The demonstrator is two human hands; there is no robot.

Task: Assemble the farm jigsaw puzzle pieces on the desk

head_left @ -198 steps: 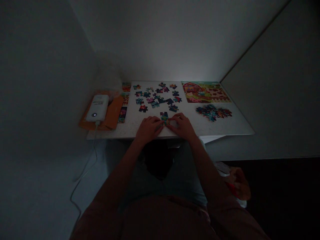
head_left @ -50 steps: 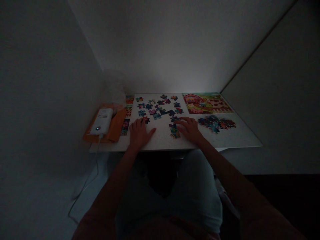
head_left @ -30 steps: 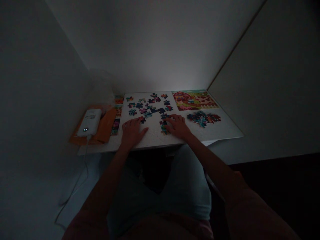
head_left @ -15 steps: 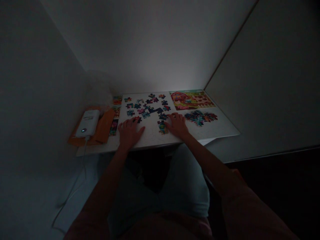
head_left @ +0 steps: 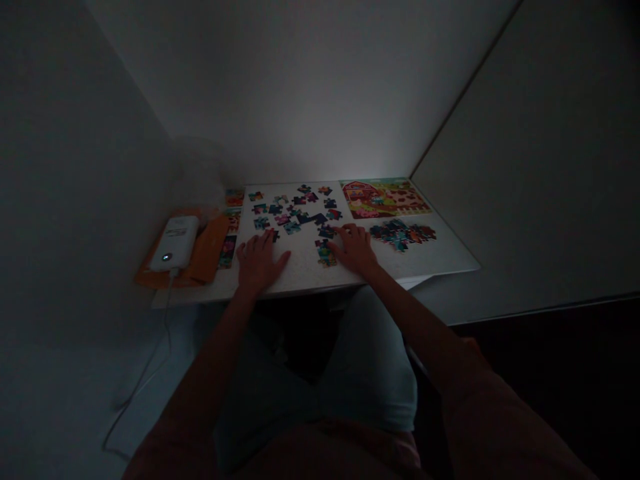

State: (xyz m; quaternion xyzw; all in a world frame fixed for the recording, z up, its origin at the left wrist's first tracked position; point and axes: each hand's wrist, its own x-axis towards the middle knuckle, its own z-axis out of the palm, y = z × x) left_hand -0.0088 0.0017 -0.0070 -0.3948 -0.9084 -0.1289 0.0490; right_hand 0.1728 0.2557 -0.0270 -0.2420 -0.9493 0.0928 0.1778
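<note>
My left hand [head_left: 260,263] lies on the white tabletop with its fingers stretched out and the thumb apart. Its fingertips cover part of a dark puzzle piece [head_left: 275,236]. Over on the other side, my right hand [head_left: 357,249] rests with fingers spread beside a short upright strip of joined puzzle pieces [head_left: 327,255]. Its index fingertip reaches a dark puzzle piece [head_left: 327,232] just above that strip, and its thumb touches the strip's upper right edge. Several loose puzzle pieces [head_left: 292,228] are scattered beyond both hands.
A farm picture sheet [head_left: 380,199] lies at the back right, with a heap of puzzle pieces [head_left: 403,235] in front of it. At left, a white power bank [head_left: 176,243] with a cable rests on an orange envelope [head_left: 210,243], near picture strips [head_left: 227,252]. Walls border the table [head_left: 300,275].
My left fingers now cover more of the dark piece beneath them. My right hand has barely moved, and the view has shifted slightly.
</note>
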